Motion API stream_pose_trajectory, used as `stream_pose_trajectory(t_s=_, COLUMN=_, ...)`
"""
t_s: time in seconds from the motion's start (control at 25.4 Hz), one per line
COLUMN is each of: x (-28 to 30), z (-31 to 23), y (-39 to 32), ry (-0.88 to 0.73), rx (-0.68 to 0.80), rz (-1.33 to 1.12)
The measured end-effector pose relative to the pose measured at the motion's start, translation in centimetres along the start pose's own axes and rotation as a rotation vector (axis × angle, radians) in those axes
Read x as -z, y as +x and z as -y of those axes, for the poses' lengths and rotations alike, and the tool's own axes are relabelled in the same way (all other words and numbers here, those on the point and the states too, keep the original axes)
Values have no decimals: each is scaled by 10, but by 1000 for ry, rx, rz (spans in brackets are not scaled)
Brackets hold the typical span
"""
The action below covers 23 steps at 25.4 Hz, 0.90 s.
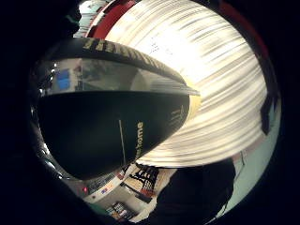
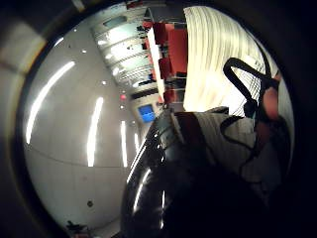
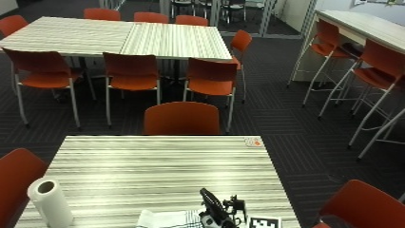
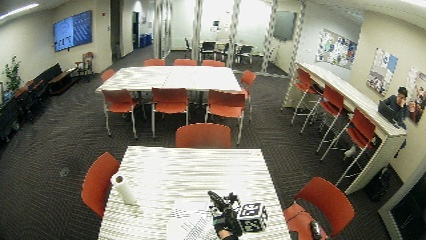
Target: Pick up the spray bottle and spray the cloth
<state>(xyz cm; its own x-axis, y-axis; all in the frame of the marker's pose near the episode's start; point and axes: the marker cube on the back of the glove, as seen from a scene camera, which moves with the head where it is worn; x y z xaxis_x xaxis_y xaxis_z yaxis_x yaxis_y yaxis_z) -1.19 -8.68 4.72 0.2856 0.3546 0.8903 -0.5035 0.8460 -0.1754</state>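
A black spray bottle (image 3: 212,205) stands lifted over the near edge of the striped table (image 3: 158,166), its trigger head tilted up and toward the left. My gloved right hand (image 4: 221,226) grips the bottle (image 4: 217,201) from below, fingers curled round its body. The dark body with a yellow-lettered label (image 1: 112,126) fills the little finger side palm view. It also lies close against the thumb side palm view as a glossy dark curve (image 2: 168,183). A white cloth (image 3: 168,219) with thin dark lines lies flat on the table just left of the bottle, partly cut off by the picture's edge.
A paper towel roll (image 3: 49,202) stands upright at the table's near left. A small card (image 3: 254,141) lies at the far right corner. Orange chairs (image 3: 182,118) ring the table, with one at the near right (image 3: 364,206).
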Motion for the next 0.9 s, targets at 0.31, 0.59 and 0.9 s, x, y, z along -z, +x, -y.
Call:
stream_pose_trajectory(t_s=0.31, x=-2, z=1, y=10, ry=10, rx=13, rz=352)
stream_pose_trajectory(t_s=0.59, x=-6, z=3, y=15, ry=9, rx=48, rz=318)
stream_pose_trajectory(t_s=0.9, x=-16, z=3, y=-9, ry=-18, rx=125, rz=303)
